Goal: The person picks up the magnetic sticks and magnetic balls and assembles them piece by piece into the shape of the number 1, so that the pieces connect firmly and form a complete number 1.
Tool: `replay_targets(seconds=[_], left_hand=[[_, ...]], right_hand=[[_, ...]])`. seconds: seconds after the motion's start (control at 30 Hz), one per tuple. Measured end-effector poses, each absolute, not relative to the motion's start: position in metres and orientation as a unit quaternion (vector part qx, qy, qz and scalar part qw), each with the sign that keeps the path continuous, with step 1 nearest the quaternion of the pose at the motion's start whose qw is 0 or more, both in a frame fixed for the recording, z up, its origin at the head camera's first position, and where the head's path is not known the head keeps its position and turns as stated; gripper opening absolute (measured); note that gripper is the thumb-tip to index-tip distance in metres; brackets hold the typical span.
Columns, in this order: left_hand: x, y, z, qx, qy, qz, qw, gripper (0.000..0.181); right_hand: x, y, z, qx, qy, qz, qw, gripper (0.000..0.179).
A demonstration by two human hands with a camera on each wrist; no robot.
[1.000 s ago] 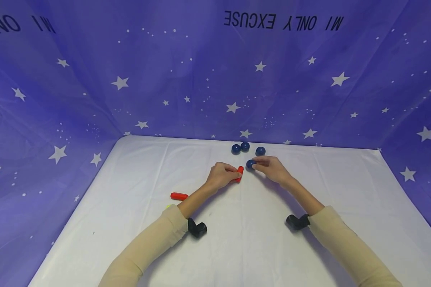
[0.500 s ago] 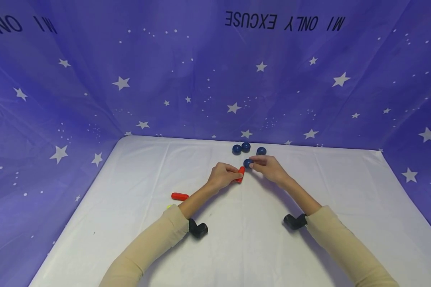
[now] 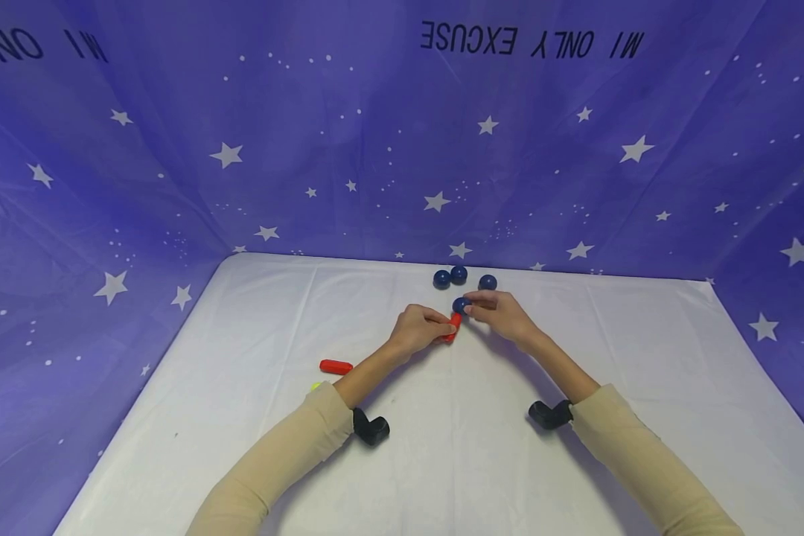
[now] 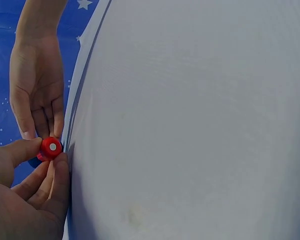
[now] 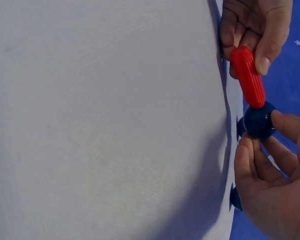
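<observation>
"Broadly, what lies where?"
"A starred purple curtain (image 3: 348, 112) stands at 12 o'clock, behind the white table (image 3: 402, 476)."
"And the hands?"
"Both nearly closed. The left hand (image 3: 415, 327) pinches a red rod (image 5: 249, 77), thumb against fingers; the right hand (image 3: 505, 314) has a blue ball (image 5: 258, 120) between thumb and fingertips."
"How does that rod run?"
"From 7 to 1 o'clock in the head view, its 1 o'clock end touching the ball — whether they are fixed together, I cannot tell."
"Where's the ball from each hand?"
"About 2 o'clock from the left, just beyond the rod; about 10 from the right, which is nearer and grips it."
"Anything loose?"
"Another red rod (image 3: 336, 366), 8 o'clock from the left hand; three more blue balls (image 3: 458, 275) between 11 and 2 past the held one — and something yellow (image 3: 316, 386), partly hidden by the left sleeve (image 3: 298, 443)"
</observation>
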State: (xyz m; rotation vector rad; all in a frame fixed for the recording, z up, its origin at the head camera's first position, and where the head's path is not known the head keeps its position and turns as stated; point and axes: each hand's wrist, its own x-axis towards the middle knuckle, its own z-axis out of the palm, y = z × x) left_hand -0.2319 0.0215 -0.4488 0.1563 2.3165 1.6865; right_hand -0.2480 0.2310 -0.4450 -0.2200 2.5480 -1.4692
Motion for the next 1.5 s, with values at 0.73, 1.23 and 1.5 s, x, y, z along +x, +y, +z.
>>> replay_targets(seconds=[0.73, 1.23, 1.5], left_hand=[[-0.224, 0.032, -0.450, 0.040, 0.784, 0.602, 0.143, 0.014], [-0.220, 0.024, -0.446, 0.061, 0.776, 0.613, 0.139, 0.019], [-0.221, 0.015, -0.448, 0.070, 0.783, 0.605, 0.128, 0.024]], right_hand=[[-0.241, 0.231, -0.447, -0.045, 0.866, -0.491, 0.087, 0.044], [-0.240, 0.251, -0.445, -0.041, 0.855, -0.509, 0.095, 0.045], [-0.238, 0.270, -0.443, -0.042, 0.858, -0.506, 0.083, 0.044]])
